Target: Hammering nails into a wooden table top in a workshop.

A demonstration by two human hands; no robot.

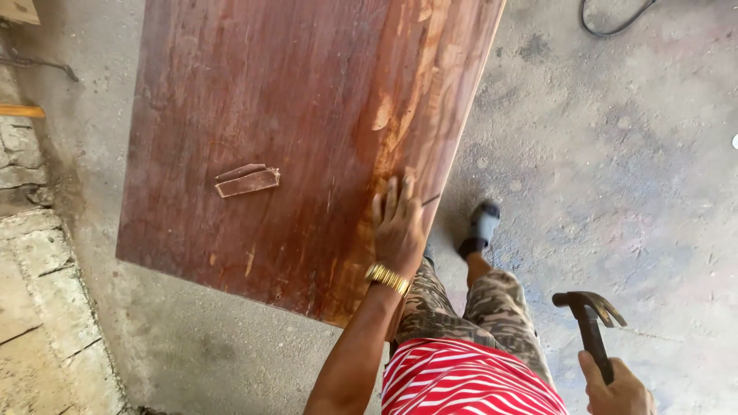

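While the left hand (397,230) lies flat on the board (292,115) near wood scraps (247,181), the right hand (619,392) grips a hammer (590,315).

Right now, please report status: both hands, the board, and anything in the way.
Left hand flat on reddish wooden board, near its edge. Right hand grips claw hammer, held off the board. Small wood piece lies on board.

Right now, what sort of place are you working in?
Probably a rough workshop or building site: bare concrete floor, a worn wooden board under the left hand, and a claw hammer in the right hand.
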